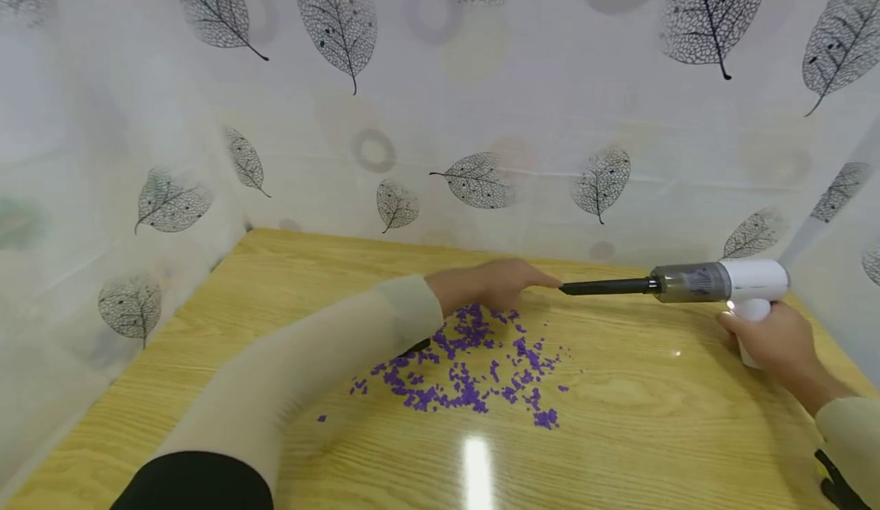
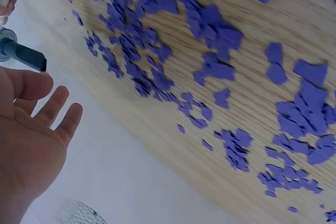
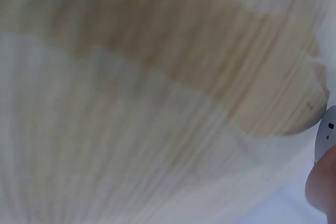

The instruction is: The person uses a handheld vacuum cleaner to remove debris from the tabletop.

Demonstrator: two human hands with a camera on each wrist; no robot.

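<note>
My right hand (image 1: 784,342) grips the handle of a white handheld vacuum cleaner (image 1: 756,279) with a grey see-through dust cup. A long black nozzle (image 1: 605,287) points left from it, above the tabletop. At the nozzle's tip is the outstretched index finger of my left hand (image 1: 505,281); whether they touch I cannot tell. The left wrist view shows this hand's palm (image 2: 31,145) with loosely spread fingers, beside the nozzle (image 2: 29,57). Below the left hand lie many purple paper-like scraps (image 1: 470,395). In the right wrist view only a fingertip (image 3: 323,184) and a white bit of the vacuum cleaner (image 3: 325,135) show.
The scraps lie on a wood-grain table (image 1: 619,434). A pale curtain (image 1: 440,113) with leaf prints closes in the back and sides. Something dark (image 1: 415,348) shows partly behind my left forearm.
</note>
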